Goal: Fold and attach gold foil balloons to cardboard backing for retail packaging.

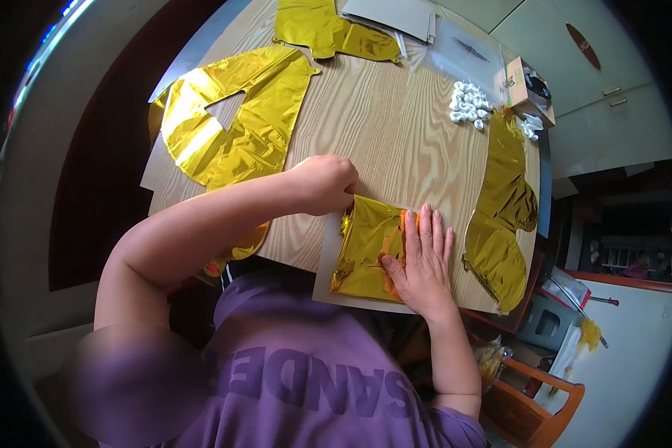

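Note:
A gold foil balloon (362, 257), folded into a flat square, rests on a grey card (322, 287) at the table's near edge. My left hand (325, 183) is closed at the far left corner of the square, its fingertips pinching the foil there and partly hidden. Flat on the right side of the foil lies my right hand (425, 261), fingers stretched out and thumb apart. Orange reflections show on the foil around that hand.
Flat gold foil balloons lie at the left (265, 116), the far edge (306, 26) and the right (496, 201). Small white rolls (468, 104) sit near a clear plastic bag (463, 56) and a cardboard box (529, 93). Grey cards (392, 16) are stacked beyond. A wooden chair (534, 399) stands lower right.

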Available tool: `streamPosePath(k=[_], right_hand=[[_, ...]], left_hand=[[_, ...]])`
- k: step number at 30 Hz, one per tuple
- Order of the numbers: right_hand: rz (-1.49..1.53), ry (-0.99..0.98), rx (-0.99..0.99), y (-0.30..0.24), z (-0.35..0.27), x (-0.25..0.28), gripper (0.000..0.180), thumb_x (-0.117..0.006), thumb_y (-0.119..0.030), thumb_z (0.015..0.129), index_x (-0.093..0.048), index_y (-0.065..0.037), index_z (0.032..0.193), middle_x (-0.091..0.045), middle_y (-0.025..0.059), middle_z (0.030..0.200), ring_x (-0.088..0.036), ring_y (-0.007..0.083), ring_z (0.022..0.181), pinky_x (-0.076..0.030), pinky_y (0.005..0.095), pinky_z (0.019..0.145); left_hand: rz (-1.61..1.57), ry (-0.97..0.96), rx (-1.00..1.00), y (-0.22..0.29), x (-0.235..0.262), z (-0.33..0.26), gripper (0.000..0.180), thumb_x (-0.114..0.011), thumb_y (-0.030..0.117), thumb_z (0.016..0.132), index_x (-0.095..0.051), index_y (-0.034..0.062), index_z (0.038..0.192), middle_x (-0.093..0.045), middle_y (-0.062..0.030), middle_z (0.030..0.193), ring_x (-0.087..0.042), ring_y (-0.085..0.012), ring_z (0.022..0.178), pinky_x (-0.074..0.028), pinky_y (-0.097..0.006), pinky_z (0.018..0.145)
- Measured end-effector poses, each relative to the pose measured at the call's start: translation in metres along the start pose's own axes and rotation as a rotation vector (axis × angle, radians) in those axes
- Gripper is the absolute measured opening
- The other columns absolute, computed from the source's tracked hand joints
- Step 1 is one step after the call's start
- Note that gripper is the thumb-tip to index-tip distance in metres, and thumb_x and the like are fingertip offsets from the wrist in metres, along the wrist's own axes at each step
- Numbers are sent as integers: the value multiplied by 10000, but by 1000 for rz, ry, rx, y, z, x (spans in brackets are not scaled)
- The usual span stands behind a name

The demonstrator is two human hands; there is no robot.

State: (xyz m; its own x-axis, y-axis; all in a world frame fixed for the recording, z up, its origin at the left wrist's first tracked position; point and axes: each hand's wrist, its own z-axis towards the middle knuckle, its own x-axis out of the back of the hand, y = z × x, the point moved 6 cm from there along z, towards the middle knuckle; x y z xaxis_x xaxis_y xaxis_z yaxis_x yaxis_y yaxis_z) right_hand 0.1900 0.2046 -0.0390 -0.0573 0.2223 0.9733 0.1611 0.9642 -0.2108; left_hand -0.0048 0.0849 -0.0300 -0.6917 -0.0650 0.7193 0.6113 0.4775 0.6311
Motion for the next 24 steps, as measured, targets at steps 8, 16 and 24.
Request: streamPosePath(k=[8, 16, 24], right_hand=[[-7, 26, 15, -2, 0, 1, 859, -410, -614, 1001, -196, -34, 1597, -140, 264, 1650, -119, 443, 1530, -39, 609, 1210], [-20, 41, 19, -3, 0, 1, 849, -424, -599, 1002, -202, -34, 1595, -148, 264, 1647, -129, 449, 1525, -51, 612, 1208], [8, 50, 11, 0, 1, 2, 854, -414, -618, 999, -210, -42, 1596, -160, 263, 1646, -135, 443, 1526, -46, 608, 1210]], left_hand=[[36, 157, -41, -2, -6, -10, 213, -639, 208, 816, -738, 35, 893, -711, -179, 852, -695, -361, 826, -556, -448, 756], [46, 100, 105, 7, 0, -16, 252, -636, 246, 820, -752, 32, 884, -709, -197, 820, -702, -365, 816, -563, -452, 778], [-31, 31, 137, 6, 3, -19, 279, -650, 287, 834, -759, 35, 881, -714, -193, 832, -704, -353, 836, -562, -447, 791]])
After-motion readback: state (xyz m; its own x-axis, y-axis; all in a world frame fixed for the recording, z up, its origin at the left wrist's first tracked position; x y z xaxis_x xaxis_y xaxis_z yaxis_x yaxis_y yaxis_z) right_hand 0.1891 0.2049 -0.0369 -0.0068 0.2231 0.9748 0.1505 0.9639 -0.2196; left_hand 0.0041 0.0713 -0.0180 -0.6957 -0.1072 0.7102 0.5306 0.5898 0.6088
